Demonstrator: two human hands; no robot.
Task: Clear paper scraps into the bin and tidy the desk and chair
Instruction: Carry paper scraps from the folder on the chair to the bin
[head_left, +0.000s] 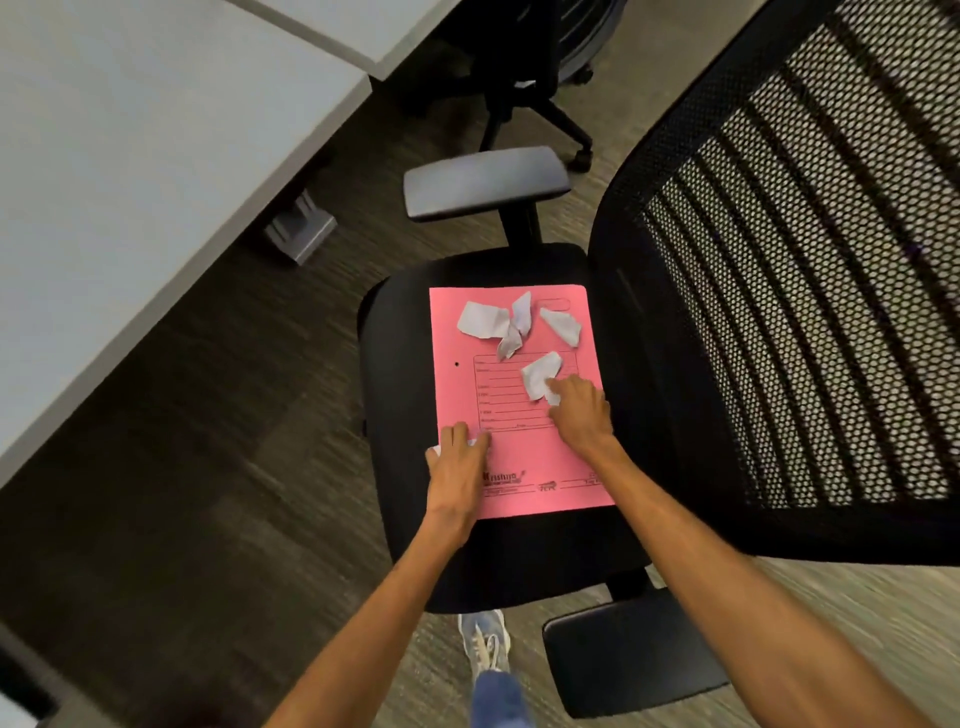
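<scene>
A pink folder (524, 457) lies on the black seat of an office chair (400, 364). Several crumpled white paper scraps rest on it: a cluster (493, 322) near its far end, one (561, 325) to the right, and one (540, 374) near the middle. My right hand (579, 410) reaches over the folder, its fingertips touching the middle scrap. My left hand (457, 457) sits at the folder's left edge, fingers closed over a small white scrap (436, 449) that peeks out beneath it.
The chair's mesh backrest (805, 260) rises at the right, with armrests at the far side (483, 182) and the near side (623, 654). A grey desk (130, 182) stands to the left on a dark carpet. Another chair's base (540, 114) stands beyond. My shoe (485, 642) shows below.
</scene>
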